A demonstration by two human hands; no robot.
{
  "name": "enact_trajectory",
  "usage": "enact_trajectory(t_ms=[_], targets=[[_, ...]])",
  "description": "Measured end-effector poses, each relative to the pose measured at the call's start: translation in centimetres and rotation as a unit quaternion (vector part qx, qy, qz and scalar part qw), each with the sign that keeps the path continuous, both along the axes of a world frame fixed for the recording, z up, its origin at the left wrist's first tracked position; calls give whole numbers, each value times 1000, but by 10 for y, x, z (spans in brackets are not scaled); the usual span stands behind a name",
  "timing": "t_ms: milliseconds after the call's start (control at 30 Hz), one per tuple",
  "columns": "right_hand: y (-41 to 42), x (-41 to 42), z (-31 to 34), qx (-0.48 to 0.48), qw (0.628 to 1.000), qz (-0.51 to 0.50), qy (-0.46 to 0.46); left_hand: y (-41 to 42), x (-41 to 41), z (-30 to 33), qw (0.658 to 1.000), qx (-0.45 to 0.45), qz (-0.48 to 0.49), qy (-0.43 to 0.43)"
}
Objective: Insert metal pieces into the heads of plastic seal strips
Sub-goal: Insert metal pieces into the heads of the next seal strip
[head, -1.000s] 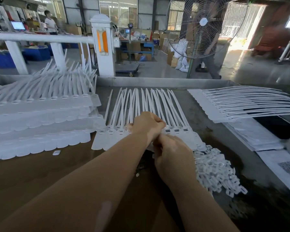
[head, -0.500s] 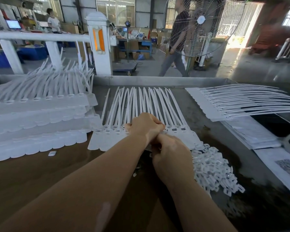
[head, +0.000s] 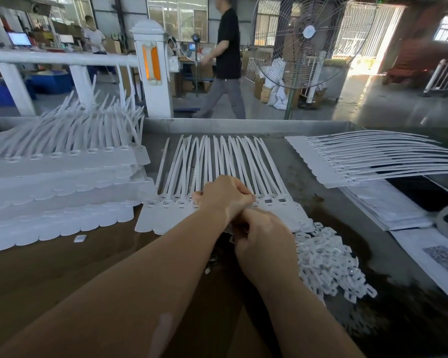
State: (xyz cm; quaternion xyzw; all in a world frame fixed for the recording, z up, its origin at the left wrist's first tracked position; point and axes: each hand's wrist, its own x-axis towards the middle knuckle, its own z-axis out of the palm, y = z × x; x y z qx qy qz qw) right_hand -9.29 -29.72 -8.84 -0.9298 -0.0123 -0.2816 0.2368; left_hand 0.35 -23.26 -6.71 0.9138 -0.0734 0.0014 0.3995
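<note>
A row of white plastic seal strips [head: 219, 161] lies side by side on the table, heads toward me, tails fanning away. My left hand [head: 224, 196] sits over the heads in the middle of the row, thumb and fingers curled and pinched together at one head; what they pinch is hidden. My right hand [head: 263, 235] is just below, touching the left wrist, with fingers curled round small white pieces. A heap of small white insert pieces [head: 326, 264] lies right of my right hand.
Stacked sheets of strips [head: 60, 182] fill the left of the table, and another sheet [head: 360, 161] lies at the right over papers [head: 388, 205]. The metal table rim [head: 243, 126] runs behind. A standing fan [head: 305, 42] and a walking person [head: 226, 63] are beyond.
My hands have stayed almost in place over the strip heads. The person in the background has walked to the left, past the fan.
</note>
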Motion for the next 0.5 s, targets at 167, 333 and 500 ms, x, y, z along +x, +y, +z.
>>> enact_trajectory(t_ms=[167, 333, 500], targets=[[2, 0, 1, 13, 1000, -7, -17, 2, 1, -2, 997, -66, -10, 37], [0, -1, 0, 13, 1000, -2, -7, 0, 0, -1, 998, -45, -12, 34], [-1, -1, -1, 2, 1000, 4, 3, 0, -1, 1, 999, -38, -13, 30]])
